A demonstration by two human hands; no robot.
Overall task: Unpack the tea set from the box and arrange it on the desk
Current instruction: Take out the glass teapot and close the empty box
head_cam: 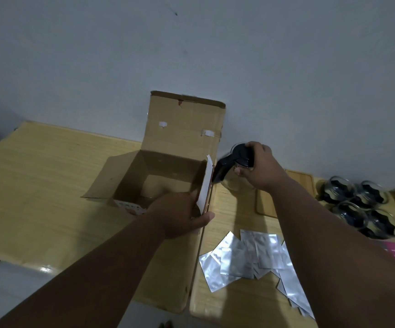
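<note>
Placement of the teapot (240,155) is in hand: the right hand (261,168), fingers curled round its black lid, holds it between box (158,171) and tray (266,205), near the wall. The left hand (177,215) pinches the box's near corner. The next move likely calls for settling the teapot gently, then letting go.

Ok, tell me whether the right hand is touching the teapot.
Touching. The head view shows the right hand gripping the teapot by its black lid, fingers curled over it; the left hand grips the box.
</note>
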